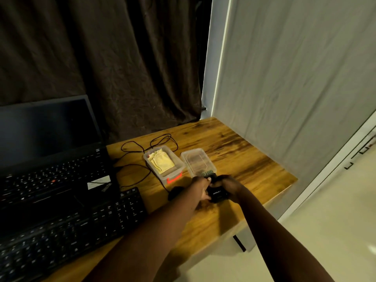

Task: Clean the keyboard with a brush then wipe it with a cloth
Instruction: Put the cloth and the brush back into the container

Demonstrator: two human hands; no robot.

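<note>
Gripping the brush [216, 193], both hands [201, 188] [231, 186] point its bristles away.

readable txt: none; all print too blurred or too small.
brush [216, 194]: short white word, one line, across the black casing, approx. mid-body; letters smeared, can't make out a single one for sure.
keyboard [77, 224]: white legends on black keys, every row; only tiny dots + dashes at this res., no char. legible.
laptop [46, 171]: white key legends too, same prob., unreadable; screen dark.
sticker [99, 184]: pale rect. label on laptop palm rest, right corner, just behind keyboard's far edge; a few dark marks on it, poss. print, not legible.
</note>
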